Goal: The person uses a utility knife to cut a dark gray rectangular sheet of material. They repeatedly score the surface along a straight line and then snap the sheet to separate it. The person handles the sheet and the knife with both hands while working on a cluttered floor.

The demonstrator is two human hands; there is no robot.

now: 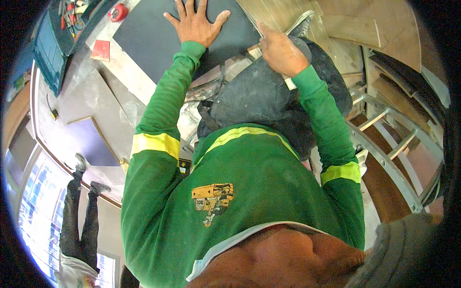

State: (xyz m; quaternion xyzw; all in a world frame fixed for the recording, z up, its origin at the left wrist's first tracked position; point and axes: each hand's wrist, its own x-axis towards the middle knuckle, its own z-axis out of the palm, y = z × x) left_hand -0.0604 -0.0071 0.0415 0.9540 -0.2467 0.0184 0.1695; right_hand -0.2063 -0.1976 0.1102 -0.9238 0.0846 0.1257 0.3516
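My left hand (196,30) lies spread flat on a dark grey board (146,41), fingers apart. At that board's right edge, my right hand (281,53) is closed around something slim that I cannot make out clearly. A pale strip (290,83) shows below that hand. Beneath my right hand and forearm is my dark-trousered leg (249,101), with a shoe (303,20) beyond it. A red tape measure (117,13) and a small red piece (101,50) sit left of the board.
An open teal toolbox (48,57) is at the upper left. A framed grey panel (93,141) lies on the pale floor (115,182). A person's legs (72,211) stand lower left. An aluminium ladder (398,149) and wooden panels (350,31) occupy the right.
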